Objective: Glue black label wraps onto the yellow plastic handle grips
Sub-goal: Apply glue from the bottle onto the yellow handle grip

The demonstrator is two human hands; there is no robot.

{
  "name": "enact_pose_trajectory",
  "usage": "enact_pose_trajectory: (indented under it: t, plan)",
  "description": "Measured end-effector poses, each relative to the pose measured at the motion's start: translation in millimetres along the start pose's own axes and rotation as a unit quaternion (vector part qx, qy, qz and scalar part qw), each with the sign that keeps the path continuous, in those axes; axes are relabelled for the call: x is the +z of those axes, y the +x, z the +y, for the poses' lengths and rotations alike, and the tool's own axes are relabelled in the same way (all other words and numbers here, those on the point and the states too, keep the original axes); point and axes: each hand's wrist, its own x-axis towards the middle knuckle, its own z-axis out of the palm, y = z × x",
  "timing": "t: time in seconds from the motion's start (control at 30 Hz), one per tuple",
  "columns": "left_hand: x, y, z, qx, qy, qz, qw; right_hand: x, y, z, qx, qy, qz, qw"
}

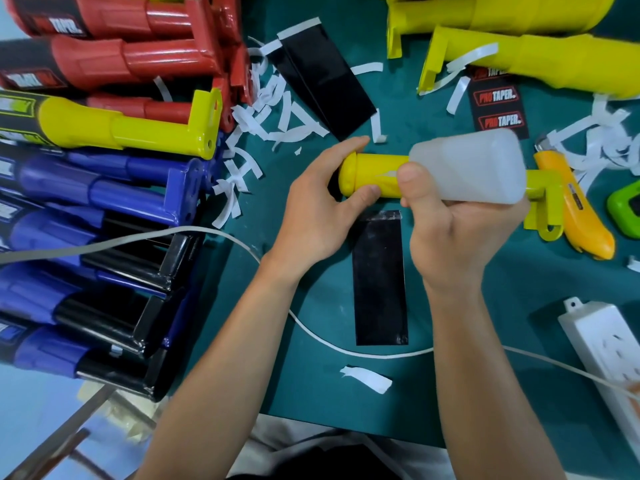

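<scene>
A yellow plastic handle grip (372,174) lies sideways above the green table top. My left hand (322,202) grips its rounded left end between fingers and thumb. My right hand (453,230) holds a translucent white glue bottle (474,168), tipped with its nozzle down on the grip's surface. A black label wrap (380,278) lies flat on the table just below the grip, between my forearms. The grip's right end with its yellow bracket (547,209) sticks out past the bottle.
Finished red, yellow and blue handles (104,133) are stacked at left. More black wraps (322,84) and white backing strips (270,109) litter the back. Bare yellow handles (519,53), printed labels (498,105), an orange utility knife (571,202), a white power strip (606,344) and its cord (311,334) lie around.
</scene>
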Motion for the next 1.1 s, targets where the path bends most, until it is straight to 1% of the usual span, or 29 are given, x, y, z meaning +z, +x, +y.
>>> enact_pose_trajectory:
  t: [0.1, 0.23, 0.37, 0.47, 0.57, 0.7, 0.77, 0.8, 0.87, 0.93, 1.03, 1.07, 1.1]
  plan:
    - [0, 0, 0, 0.002, 0.001, 0.001, 1.0, 1, -1, -2, 0.012, -0.01, 0.007, 1.0]
    - [-1, -1, -1, 0.01, 0.006, 0.0, 1.0, -7, 5, -11, -0.006, -0.006, 0.042, 0.999]
    - [-1, 0, -1, 0.009, 0.005, 0.001, 1.0, -7, 4, -7, -0.01, 0.006, 0.016, 1.0]
    - [-1, 0, -1, 0.006, 0.002, 0.003, 1.0, -2, 2, -5, -0.004, -0.005, -0.007, 1.0]
    - [-1, 0, -2, 0.01, 0.002, 0.003, 1.0, -4, 3, -11, -0.001, -0.012, 0.014, 1.0]
    - [-2, -1, -5, 0.014, 0.0, -0.001, 1.0, -12, 10, -22, 0.017, 0.053, 0.057, 0.997]
    - [-2, -1, -5, 0.015, -0.003, -0.006, 1.0, -17, 18, -23, 0.015, 0.093, 0.05, 0.994]
    - [-2, -1, -5, 0.014, -0.003, -0.009, 1.0, -21, 21, -22, 0.022, 0.124, 0.044, 0.991]
    - [-3, -2, -4, 0.009, 0.0, -0.014, 1.0, -28, 28, -23, 0.064, 0.2, 0.047, 0.977]
    - [-4, -3, -2, 0.005, 0.006, -0.017, 1.0, -38, 35, -22, 0.107, 0.231, 0.057, 0.965]
    - [-3, -4, -1, 0.002, 0.008, -0.019, 1.0, -49, 59, -16, 0.18, 0.189, 0.033, 0.965]
    - [-3, -5, 0, 0.001, 0.007, -0.021, 1.0, -51, 69, -15, 0.202, 0.157, 0.004, 0.967]
    - [-3, -5, 0, 0.002, 0.006, -0.023, 1.0, -51, 78, -16, 0.206, 0.093, -0.036, 0.973]
